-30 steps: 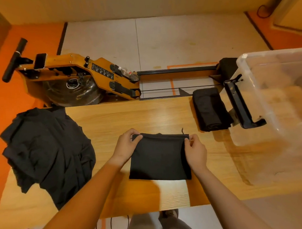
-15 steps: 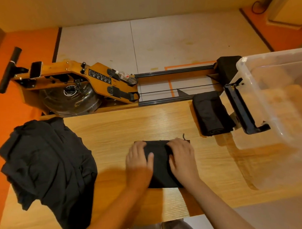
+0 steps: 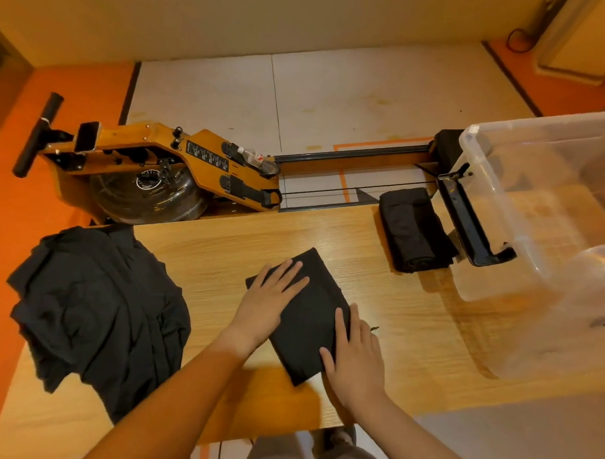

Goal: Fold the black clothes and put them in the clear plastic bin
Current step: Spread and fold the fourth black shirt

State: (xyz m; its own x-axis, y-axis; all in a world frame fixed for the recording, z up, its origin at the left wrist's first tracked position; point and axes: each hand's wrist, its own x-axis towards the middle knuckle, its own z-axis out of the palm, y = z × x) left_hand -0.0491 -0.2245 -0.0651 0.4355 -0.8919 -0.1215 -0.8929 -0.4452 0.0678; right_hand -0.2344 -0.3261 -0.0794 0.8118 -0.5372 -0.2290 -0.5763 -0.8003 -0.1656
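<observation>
Wooden table [image 3: 411,322]: folded black garment [image 3: 308,318], narrow, skewed rectangle.

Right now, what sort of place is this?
Likely a home gym or exercise room: a wooden rowing machine stands on the floor behind a table holding a heap of black clothes.

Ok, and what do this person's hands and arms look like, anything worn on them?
The left hand and right hand are bare: no gloves, rings or watch visible. The left forearm and right forearm are uncovered to the frame edge; no sleeve shows.
</observation>
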